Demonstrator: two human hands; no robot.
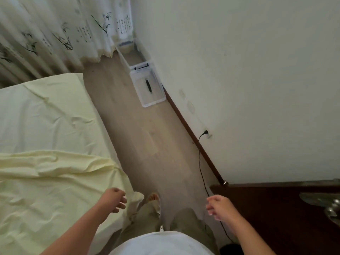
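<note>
Matt creased cloth sheet (55,181), matt wood-look floor (147,144), clear plastic box (150,88), glossy dark wood door (276,208)

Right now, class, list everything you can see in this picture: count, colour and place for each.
sheet: one, pale yellow, rumpled on the bed, left.
curtain: one, white with dark leaf print, top left.
lidded box: one, clear with black handle, on the floor by the wall.
cable: one, black, plugged into the wall, right.
door: one, dark brown, lower right.
left hand: one, bare, beside the sheet's corner, holding nothing.
right hand: one, bare, above the floor, holding nothing.
</note>
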